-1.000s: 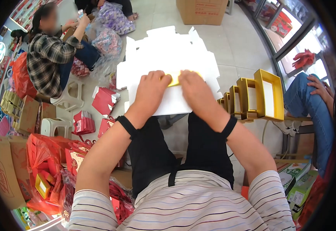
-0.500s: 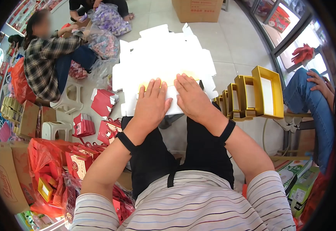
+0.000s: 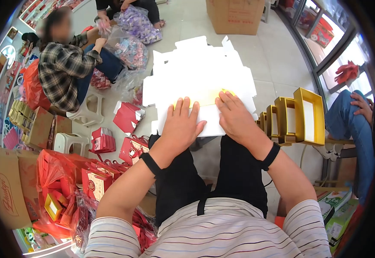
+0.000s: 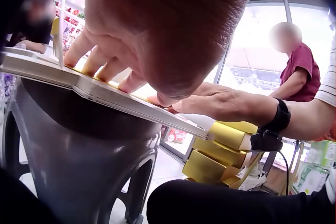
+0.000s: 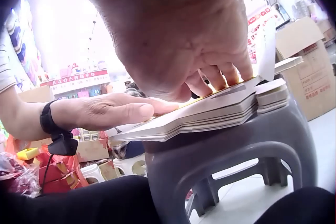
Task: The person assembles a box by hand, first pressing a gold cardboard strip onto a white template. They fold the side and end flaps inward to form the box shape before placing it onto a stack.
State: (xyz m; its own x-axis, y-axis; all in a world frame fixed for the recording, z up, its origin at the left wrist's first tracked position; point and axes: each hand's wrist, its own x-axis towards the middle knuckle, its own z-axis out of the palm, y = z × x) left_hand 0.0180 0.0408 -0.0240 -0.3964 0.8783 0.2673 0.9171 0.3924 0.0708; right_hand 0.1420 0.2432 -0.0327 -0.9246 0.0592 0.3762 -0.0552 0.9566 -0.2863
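A stack of white die-cut cardboard sheets (image 3: pixel 200 69) lies flat on a grey plastic stool (image 5: pixel 231 145) between the person's knees. Across the top sheet, near its front edge, runs a yellow strip (image 3: pixel 206 99). The left hand (image 3: pixel 179 124) rests palm down on the front left of the sheet, its fingertips on the strip's left part. Opposite it, the right hand (image 3: pixel 242 120) presses the right side with fingers straight, fingertips at the strip's right end. In the right wrist view several sheet edges show under the hands.
Gold open boxes (image 3: pixel 308 117) stand in a row at the right. Red gift bags (image 3: pixel 99 180) and a red plastic bag (image 3: pixel 52 172) crowd the left floor. A person in a plaid shirt (image 3: pixel 64 73) sits at the far left, near a white stool (image 3: pixel 71 142). A carton (image 3: pixel 234 17) stands behind.
Both hands' fingers were bent at the yellow strip; they have straightened and now lie flat over the sheet. The person in plaid has lowered their hands.
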